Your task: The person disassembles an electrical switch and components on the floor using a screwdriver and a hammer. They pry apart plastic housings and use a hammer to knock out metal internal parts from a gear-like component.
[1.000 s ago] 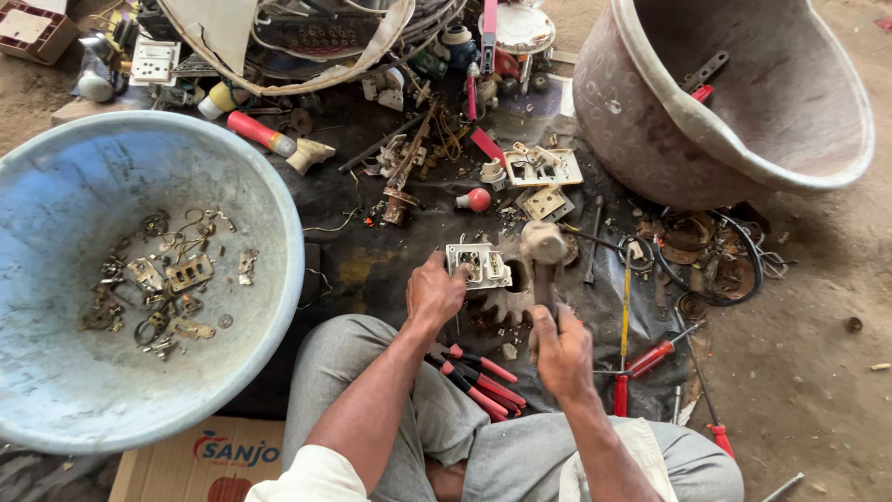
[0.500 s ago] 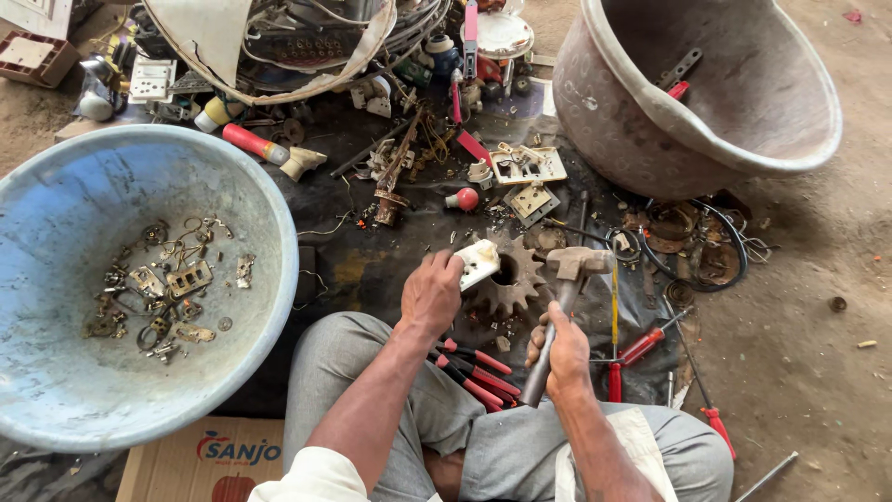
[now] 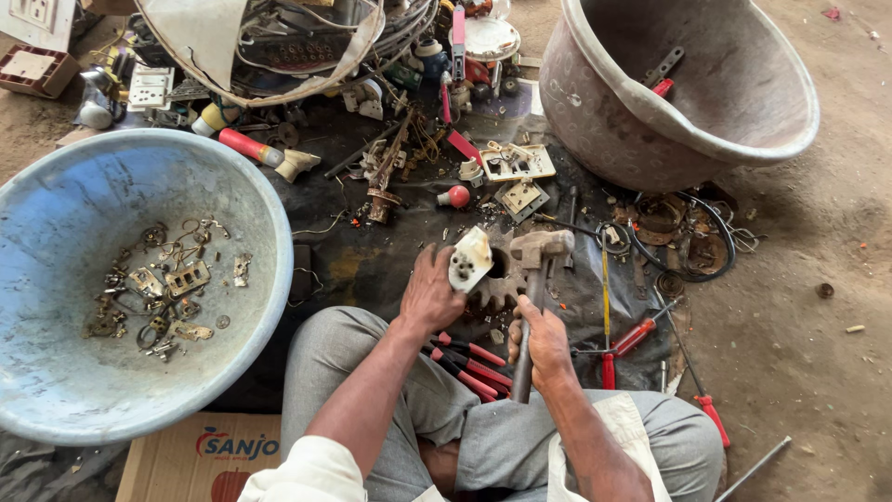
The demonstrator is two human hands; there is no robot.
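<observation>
Switch plate [image 3: 469, 259], cream and tilted on edge, sits pinched in the left hand [image 3: 429, 296], whose fingers curl closed around its lower side. It is held just over a toothed gear wheel [image 3: 499, 286] that lies on the dark cloth [image 3: 372, 265] in front of the person's knees. The right hand [image 3: 544, 342] is wrapped tight around the handle of a hammer [image 3: 531, 279]; the hammer's head hangs just right of the plate, close to it, though whether the two touch cannot be told.

Red-handled screwdrivers [image 3: 469, 367] lie between the legs, under both hands, and another red screwdriver [image 3: 635, 336] lies to the right on the cloth. Beyond the gear, two more pale switch plates [image 3: 517, 164] rest face up on the cloth beside a small red knob [image 3: 456, 196].

On the left stands a wide blue basin [image 3: 251, 214] with a scatter of small brass and metal scraps in its bottom. On the upper right a grey-brown tub [image 3: 595, 112] leans on its side, with a red-tipped tool inside.

A brown cardboard box [image 3: 177, 460] with red and blue printing pokes out at the lower left, under the basin's rim. At the top left corner sit a white socket plate [image 3: 149, 86] and a small reddish box [image 3: 32, 70], near a heap of wires [image 3: 307, 37].
</observation>
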